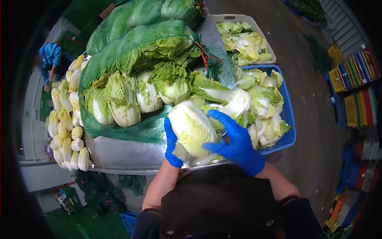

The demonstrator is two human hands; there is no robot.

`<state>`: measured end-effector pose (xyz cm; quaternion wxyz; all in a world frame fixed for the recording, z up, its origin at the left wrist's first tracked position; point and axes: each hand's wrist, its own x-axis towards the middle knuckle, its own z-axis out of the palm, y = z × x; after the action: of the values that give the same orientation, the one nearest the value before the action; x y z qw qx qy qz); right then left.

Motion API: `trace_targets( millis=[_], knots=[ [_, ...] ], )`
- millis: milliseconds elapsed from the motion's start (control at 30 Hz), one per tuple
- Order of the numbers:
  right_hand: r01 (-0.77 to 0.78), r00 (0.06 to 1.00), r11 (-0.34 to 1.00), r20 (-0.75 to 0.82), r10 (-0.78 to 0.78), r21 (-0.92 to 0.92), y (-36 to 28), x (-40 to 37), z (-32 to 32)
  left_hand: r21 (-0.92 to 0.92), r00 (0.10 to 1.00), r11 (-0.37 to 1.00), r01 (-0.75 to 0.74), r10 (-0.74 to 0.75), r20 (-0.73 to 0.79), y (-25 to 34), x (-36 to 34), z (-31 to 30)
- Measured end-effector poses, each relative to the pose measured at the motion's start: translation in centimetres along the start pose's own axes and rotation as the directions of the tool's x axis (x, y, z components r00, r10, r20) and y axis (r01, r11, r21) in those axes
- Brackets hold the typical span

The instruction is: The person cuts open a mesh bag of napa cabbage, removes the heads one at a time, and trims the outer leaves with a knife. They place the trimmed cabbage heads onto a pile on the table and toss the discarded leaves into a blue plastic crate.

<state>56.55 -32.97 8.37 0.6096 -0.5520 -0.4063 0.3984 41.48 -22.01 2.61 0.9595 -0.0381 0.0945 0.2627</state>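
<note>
While both gloved hands grip one napa cabbage [191, 129] at table's [119, 153] 6 o'clock edge, left hand [172, 144] cups its side, right hand [234, 141] clasps its top; netted cabbages [135, 55] at 11, blue crate [287, 115] of loose leaves at 3.

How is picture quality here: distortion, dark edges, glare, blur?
Head view: strong fisheye bending, black rim all round; head view: light is even, with a dull sheen on the steel table; head view: the cabbage, left hand and right hand are sharp, while the stacked crates at the right edge look smeared.
</note>
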Motion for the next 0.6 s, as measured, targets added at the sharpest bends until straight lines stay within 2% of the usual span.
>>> trace_targets(
  millis=[33,67,100,233,267,300,367,400,433,500,533,567,600],
  knots=[
    [0.125,0.992,0.96,0.042,-0.118,-0.251,-0.3,-0.2,0.7,0.364,0.95,0.928,-0.074,0.176,-0.256,-0.6,0.0,1.1],
    [0.244,0.97,0.842,0.111,-0.218,-0.482,-0.5,-0.4,1.1,0.472,0.926,0.874,-0.116,0.267,-0.267,-0.7,0.1,0.8],
    [0.243,0.97,0.84,0.104,-0.22,-0.486,-0.3,-0.6,1.3,0.573,0.896,0.805,-0.154,0.358,-0.263,-0.7,0.4,0.7],
    [0.362,0.932,0.842,0.188,-0.311,-0.401,0.7,-1.8,1.1,0.519,0.874,0.806,-0.284,0.44,-0.204,-0.3,0.1,1.9],
    [0.219,0.957,0.925,0.252,-0.142,-0.311,0.5,-2.1,0.2,0.489,0.868,0.816,-0.309,0.452,-0.205,0.6,0.1,1.0],
    [0.051,0.944,0.972,0.328,0.029,-0.231,0.4,-2.5,-0.8,0.487,0.864,0.814,-0.317,0.459,-0.206,1.1,-0.1,0.8],
    [-0.113,0.967,0.969,0.202,0.159,-0.221,2.1,-2.0,-2.8,0.273,0.942,0.916,-0.294,0.327,-0.082,1.7,-0.6,0.5],
    [-0.251,0.964,0.963,0.067,0.258,-0.096,2.6,-1.5,-3.1,0.269,0.948,0.927,-0.261,0.298,-0.108,1.8,-1.0,0.7],
    [-0.25,0.964,0.964,0.068,0.257,-0.094,1.9,-0.7,-2.7,0.271,0.948,0.926,-0.261,0.299,-0.108,1.8,-1.2,0.6],
    [-0.107,0.992,0.994,-0.058,0.107,0.009,0.0,0.8,-1.2,0.317,0.991,0.941,-0.117,0.091,0.096,1.3,-1.8,0.3],
    [-0.11,0.992,0.994,-0.065,0.111,0.01,-0.1,1.2,-0.4,0.263,0.985,0.962,-0.073,0.028,0.168,0.9,-2.0,0.4],
    [-0.131,0.991,0.991,-0.031,0.13,-0.011,-0.2,1.7,0.6,0.264,0.986,0.962,-0.065,0.021,0.167,0.6,-2.3,0.2],
    [-0.15,0.989,0.988,0.003,0.15,-0.032,-0.3,1.9,1.1,0.366,0.996,0.927,-0.079,0.059,0.066,0.2,-2.9,-0.2]
  ],
)
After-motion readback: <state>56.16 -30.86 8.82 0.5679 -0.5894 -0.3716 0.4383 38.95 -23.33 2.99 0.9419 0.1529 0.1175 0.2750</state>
